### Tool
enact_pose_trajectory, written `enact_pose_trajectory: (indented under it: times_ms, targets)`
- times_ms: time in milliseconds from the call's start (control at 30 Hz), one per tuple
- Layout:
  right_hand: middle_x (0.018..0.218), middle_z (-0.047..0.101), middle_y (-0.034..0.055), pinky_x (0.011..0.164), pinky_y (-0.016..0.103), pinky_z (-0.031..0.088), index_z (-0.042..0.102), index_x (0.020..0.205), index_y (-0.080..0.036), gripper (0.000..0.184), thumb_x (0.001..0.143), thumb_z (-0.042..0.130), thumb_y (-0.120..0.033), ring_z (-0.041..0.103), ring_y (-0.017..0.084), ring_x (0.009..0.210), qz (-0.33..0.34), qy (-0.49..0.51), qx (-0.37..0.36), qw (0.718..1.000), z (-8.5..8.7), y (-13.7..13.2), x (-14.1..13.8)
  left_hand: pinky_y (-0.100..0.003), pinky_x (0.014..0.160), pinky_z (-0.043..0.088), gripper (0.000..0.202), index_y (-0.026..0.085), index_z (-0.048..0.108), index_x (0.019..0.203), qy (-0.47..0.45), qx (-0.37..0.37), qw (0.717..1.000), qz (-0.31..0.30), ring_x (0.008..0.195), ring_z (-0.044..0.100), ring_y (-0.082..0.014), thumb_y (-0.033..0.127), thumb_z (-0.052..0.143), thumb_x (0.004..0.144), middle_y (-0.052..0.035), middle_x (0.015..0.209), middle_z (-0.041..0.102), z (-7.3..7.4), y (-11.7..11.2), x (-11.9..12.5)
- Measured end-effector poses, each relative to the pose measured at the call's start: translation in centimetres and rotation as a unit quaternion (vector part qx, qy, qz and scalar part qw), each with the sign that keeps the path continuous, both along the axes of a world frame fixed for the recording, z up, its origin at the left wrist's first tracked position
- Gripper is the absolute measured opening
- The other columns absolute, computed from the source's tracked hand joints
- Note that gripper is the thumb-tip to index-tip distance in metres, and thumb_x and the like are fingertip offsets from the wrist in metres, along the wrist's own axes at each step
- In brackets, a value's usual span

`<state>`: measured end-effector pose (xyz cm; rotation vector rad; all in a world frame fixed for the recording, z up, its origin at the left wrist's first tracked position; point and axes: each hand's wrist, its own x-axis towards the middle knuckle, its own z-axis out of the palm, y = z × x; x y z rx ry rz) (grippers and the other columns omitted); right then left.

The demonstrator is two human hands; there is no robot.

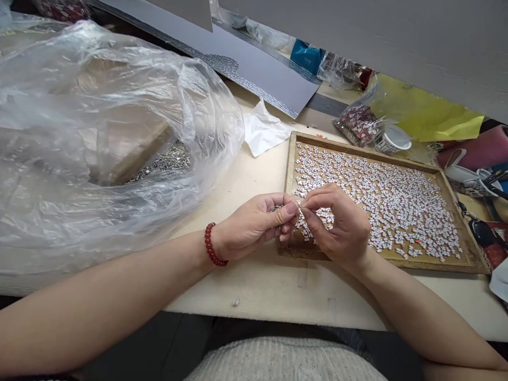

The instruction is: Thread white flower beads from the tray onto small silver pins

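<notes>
My left hand (254, 225) is curled shut at the near left corner of a shallow wooden tray (472, 254), holding small silvery metal pieces that peek out between its fingers. A red bead bracelet (212, 246) circles that wrist. My right hand (341, 222) pinches a tiny white piece against the left thumb tip. The two hands touch at the fingertips. Several small white-and-pink pieces (397, 201) lie spread over the tray floor.
A big clear plastic bag (99, 132) with small silvery parts inside fills the table's left. White tissue (264, 129) lies behind the hands. Grey board (254, 63), a small bag of red-white bits (359, 124), a white cup (392, 138) and yellow plastic (428, 111) crowd the back right.
</notes>
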<state>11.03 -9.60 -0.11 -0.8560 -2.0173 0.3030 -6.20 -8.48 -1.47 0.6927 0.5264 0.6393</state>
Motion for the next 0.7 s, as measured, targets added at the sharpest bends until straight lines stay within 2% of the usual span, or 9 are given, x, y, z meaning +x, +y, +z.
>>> enact_pose_trajectory:
  times_ms: [267,700]
  targets:
    - [0.078,0.063,0.0071,0.070,0.035,0.051,0.058,0.082,-0.015,0.009,0.082,0.060,-0.006,0.060,0.018,0.077,0.000,0.036,-0.025,0.999,0.04,-0.07,-0.53,-0.014,0.051,0.037,0.024,0.011,0.052,0.073,0.000,0.001,1.000,0.002,0.056,0.043,-0.0034,0.031,0.058,0.085,0.0028,0.061,0.046,0.02,-0.09,-0.02]
    - [0.080,0.065,0.0083,0.071,0.036,0.050,0.061,0.086,-0.014,0.009,0.081,0.062,-0.006,0.060,0.018,0.079,0.002,0.021,-0.029,0.999,-0.35,0.13,-0.09,-0.014,0.051,0.037,0.023,0.012,0.051,0.073,0.002,-0.009,1.000,0.001,0.055,0.043,-0.0035,0.030,0.060,0.083,0.0031,0.061,0.045,0.05,0.04,-0.04]
